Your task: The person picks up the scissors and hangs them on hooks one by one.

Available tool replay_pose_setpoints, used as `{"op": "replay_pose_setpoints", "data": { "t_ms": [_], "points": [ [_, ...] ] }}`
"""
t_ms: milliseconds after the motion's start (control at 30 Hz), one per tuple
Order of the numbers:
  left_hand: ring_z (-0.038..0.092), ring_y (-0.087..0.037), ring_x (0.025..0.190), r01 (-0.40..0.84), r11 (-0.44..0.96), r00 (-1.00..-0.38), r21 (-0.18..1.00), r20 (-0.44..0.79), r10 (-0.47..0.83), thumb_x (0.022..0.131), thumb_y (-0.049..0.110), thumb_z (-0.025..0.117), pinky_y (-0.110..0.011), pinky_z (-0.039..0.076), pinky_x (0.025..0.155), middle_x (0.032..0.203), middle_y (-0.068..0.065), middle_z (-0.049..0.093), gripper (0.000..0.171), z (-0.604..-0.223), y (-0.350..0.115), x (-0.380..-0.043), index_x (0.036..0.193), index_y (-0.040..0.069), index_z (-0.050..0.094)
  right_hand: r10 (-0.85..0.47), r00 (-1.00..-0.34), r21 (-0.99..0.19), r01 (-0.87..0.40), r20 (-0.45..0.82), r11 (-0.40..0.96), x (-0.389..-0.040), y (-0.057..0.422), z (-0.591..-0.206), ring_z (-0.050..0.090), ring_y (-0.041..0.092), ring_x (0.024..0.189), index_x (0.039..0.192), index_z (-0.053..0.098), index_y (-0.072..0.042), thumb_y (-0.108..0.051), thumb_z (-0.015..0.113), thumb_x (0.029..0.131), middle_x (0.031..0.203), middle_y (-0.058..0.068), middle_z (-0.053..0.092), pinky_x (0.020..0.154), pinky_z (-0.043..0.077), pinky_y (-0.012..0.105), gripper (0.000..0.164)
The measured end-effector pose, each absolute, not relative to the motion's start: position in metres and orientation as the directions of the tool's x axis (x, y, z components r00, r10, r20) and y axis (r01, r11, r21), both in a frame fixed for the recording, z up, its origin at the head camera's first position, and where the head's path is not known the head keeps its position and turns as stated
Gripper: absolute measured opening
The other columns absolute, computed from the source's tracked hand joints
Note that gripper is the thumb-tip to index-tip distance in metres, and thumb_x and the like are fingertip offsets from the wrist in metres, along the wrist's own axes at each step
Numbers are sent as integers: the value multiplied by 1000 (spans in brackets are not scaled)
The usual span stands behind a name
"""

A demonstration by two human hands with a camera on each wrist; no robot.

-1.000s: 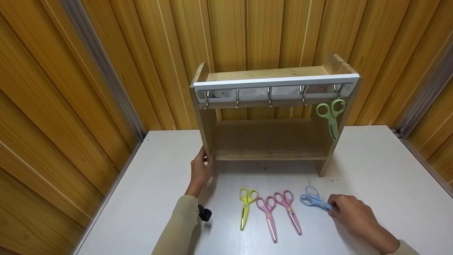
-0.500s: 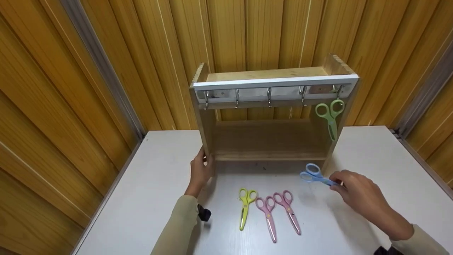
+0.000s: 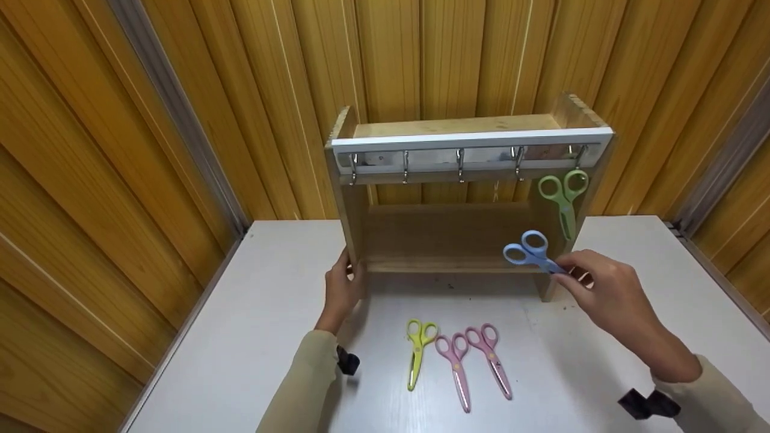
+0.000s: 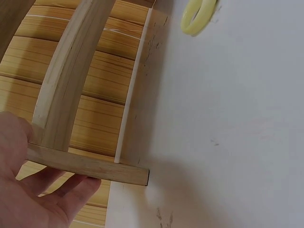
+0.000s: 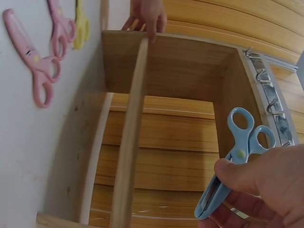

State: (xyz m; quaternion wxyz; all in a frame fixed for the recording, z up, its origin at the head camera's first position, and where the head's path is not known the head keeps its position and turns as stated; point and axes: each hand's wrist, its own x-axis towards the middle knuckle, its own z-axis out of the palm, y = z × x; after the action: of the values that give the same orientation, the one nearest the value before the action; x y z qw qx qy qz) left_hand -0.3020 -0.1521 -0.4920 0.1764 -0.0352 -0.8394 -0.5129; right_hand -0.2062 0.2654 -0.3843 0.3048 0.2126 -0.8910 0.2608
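My right hand pinches blue scissors by the blades, handle loops foremost, raised before the right side of a wooden shelf. In the right wrist view the thumb presses on the blue scissors from one side, fingers behind. My left hand grips the lower left side panel of the shelf, thumb in front; the left wrist view has its fingers curled under that panel. Green scissors hang by one loop from the rightmost hook. Yellow scissors and two pink scissors lie on the table.
A metal rail with several hooks runs along the shelf's upper front. The white table meets wood-panelled walls behind and at both sides. A black wrist-camera piece sits by the right sleeve.
My right hand has lifted the blue scissors off the table, upward to the front of the shelf's lower board. The left hand stays on the side panel.
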Motion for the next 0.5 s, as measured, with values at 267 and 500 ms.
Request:
{"op": "replay_pose_setpoints", "data": {
  "t_ms": [267,500],
  "points": [
    [67,-29,112,259,476,-931,840,349,-109,106,13,58,-44,56,94,138,-17,64,54,-492,-152,-302,156,6,42,-122,-720,-444,-542,684,714,-215,249,-363,61,1,76,99,74,-1,6,85,80,83,5,73,70,46,3,23],
    [68,-28,110,264,480,-928,837,356,-111,105,12,58,-43,56,93,137,-16,65,53,-490,-152,-302,156,7,43,-70,-743,-530,-537,665,656,-225,232,-351,62,-1,77,102,75,0,0,82,86,88,8,75,71,48,5,18]
  ]
}}
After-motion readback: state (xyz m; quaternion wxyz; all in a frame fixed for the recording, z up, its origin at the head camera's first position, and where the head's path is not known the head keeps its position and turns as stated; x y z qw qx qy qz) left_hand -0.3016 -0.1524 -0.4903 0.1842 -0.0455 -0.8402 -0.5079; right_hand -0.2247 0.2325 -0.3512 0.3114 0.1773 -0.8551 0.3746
